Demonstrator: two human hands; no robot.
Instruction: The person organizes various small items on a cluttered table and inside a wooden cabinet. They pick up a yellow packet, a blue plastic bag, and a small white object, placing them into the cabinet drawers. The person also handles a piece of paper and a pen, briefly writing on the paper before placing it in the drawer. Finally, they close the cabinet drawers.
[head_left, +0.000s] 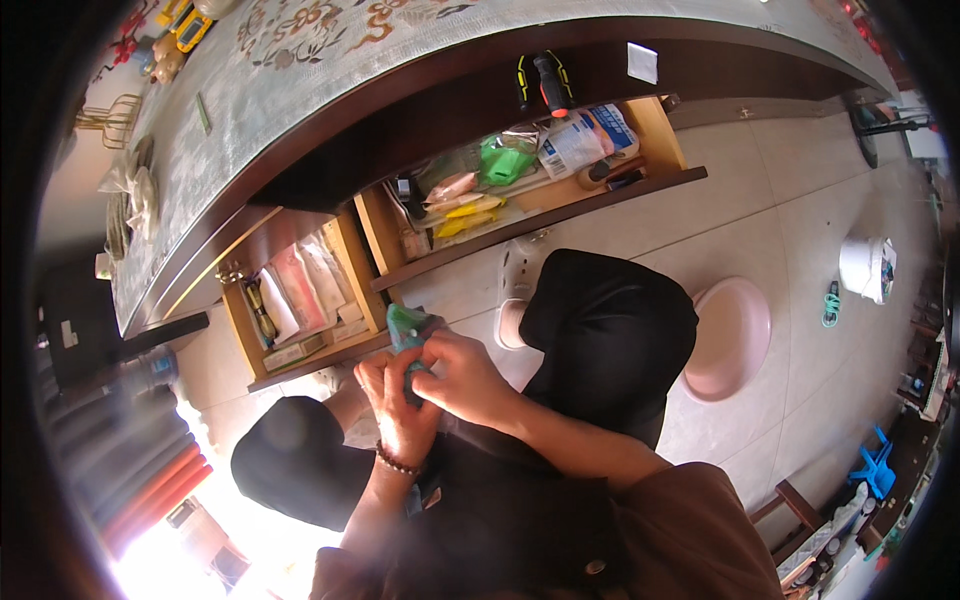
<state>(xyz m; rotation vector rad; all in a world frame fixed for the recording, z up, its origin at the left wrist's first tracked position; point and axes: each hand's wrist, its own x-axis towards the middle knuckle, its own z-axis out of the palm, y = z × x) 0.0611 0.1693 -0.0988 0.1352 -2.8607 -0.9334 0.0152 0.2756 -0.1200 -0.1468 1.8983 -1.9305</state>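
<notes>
My left hand (401, 405) and my right hand (461, 375) meet over my lap, both gripping a green translucent plastic bag (405, 324). Its crumpled top sticks out past my fingers; what it contains is hidden. Just beyond my hands, a smaller open drawer (360, 343) holds papers, clear packets, a coiled cord (264, 319) and a small box (295, 352). To its right is a wider open drawer (540, 229) with a green bag (507, 159), yellow packets (469, 216) and a blue-and-white package (577, 142).
Pliers with black-and-yellow handles (523, 82) and a screwdriver (551, 82) lie on the dark ledge above the wide drawer, near a folded white paper (642, 63). On the tiled floor stand a pink basin (761, 330) and a white bucket (859, 268), with a green cord (832, 307) beside it.
</notes>
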